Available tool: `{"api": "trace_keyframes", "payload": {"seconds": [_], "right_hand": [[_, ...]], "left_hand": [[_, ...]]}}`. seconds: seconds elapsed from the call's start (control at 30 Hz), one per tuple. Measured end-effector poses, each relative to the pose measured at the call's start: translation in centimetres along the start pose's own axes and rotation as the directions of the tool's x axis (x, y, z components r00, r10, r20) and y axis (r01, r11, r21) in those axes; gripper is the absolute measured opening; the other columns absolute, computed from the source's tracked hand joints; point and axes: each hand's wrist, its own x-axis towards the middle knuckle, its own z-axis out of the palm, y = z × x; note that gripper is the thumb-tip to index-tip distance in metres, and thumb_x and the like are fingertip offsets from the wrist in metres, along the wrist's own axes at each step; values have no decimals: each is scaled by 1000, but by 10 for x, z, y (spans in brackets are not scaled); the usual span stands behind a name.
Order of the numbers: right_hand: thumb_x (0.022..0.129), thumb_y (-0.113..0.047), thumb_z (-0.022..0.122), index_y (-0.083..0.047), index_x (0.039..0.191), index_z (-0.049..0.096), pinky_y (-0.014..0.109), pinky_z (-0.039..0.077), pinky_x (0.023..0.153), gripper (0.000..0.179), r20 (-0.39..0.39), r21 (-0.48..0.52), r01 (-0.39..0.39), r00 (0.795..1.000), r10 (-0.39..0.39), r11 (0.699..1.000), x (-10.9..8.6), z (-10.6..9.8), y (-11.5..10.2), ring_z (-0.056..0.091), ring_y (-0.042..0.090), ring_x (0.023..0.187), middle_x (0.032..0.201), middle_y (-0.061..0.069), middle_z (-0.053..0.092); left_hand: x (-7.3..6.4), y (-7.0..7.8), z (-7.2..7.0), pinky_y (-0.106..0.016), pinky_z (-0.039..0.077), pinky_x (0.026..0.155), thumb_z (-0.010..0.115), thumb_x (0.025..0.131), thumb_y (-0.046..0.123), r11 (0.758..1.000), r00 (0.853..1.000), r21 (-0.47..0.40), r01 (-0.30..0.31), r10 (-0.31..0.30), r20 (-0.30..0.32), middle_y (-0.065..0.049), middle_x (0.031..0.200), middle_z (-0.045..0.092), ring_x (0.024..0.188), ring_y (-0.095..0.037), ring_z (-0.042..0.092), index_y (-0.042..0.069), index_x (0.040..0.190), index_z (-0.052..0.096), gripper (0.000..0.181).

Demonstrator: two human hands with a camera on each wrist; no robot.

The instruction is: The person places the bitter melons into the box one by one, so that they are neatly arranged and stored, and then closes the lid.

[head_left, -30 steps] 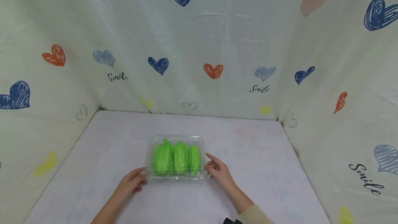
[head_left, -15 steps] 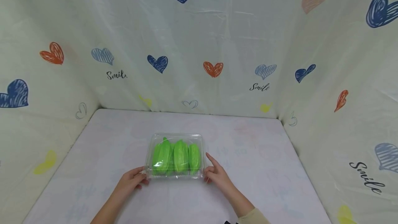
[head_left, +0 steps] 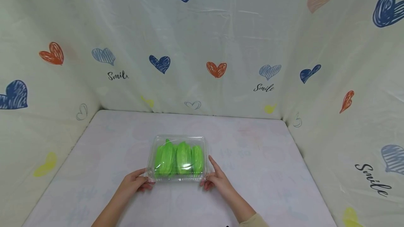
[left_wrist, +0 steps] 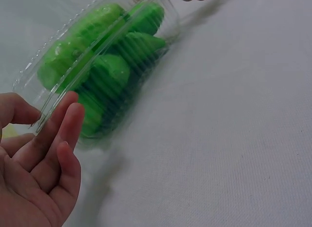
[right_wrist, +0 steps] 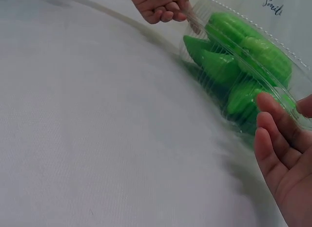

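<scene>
A clear plastic clamshell box [head_left: 181,178] lies near the middle of the table, its lid down over several green, ribbed, elongated pieces [head_left: 183,158]. At its front left corner my left hand [head_left: 130,184] pinches the rim. In the left wrist view the thumb lies above the rim flange and the fingers [left_wrist: 73,122] reach underneath. My right hand [head_left: 221,181] grips the front right corner likewise, index finger stretched along the box's right side. The right wrist view has its thumb over the flange and the other fingers [right_wrist: 265,139] below, against the ribbed wall.
The table [head_left: 258,171] has a pale white cover. A cloth backdrop [head_left: 189,31] printed with hearts and the word "Smile" rises behind it and along both sides.
My right hand has come from beside the box's right edge onto its front right corner, fingers now under the rim. My left fingers reach slightly further beneath the left corner.
</scene>
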Motion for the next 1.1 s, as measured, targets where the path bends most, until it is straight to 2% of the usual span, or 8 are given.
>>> {"api": "trace_keyframes", "payload": {"seconds": [0.33,0.53,0.8,0.93,1.1], "right_hand": [[91,7,49,-11,157,4,27,51,64,82,19,22,5,1000,-5,1000,-3,0,0,61,14,64,81,16,69],[91,8,49,-12,158,5,28,51,64,82,19,23,0,1000,-1,1000,-3,-1,1,61,15,65,80,15,69],[90,7,48,-11,157,9,27,50,62,80,-23,38,-10,1000,11,999,0,-2,0,59,15,62,73,6,66],[88,9,48,-10,157,11,26,50,60,80,-45,46,-12,999,14,999,2,-2,2,59,14,62,71,4,64],[88,10,46,-9,157,11,25,49,59,80,-45,71,0,999,3,998,3,-3,4,58,14,61,69,4,62]], "left_hand": [[1,-1,-2,-28,52,64,50,91,0,999,999,-39,16,-15,34,-20,88,72,74,-19,71,-23,137,31,55],[1,-3,-5,-28,53,66,50,93,1,998,996,-69,1,6,89,-21,91,71,76,-18,71,-25,138,25,58],[3,-4,-3,-28,53,69,45,95,-1,991,990,-132,-34,51,134,-20,93,71,77,-14,70,-26,139,19,58],[2,-3,3,-27,53,67,45,94,-3,988,996,-151,-12,25,82,-19,90,72,75,-14,70,-25,140,20,56],[2,-1,12,-26,53,65,45,93,-7,986,999,-167,19,-25,-37,-20,85,71,72,-17,70,-23,139,27,52]]}}
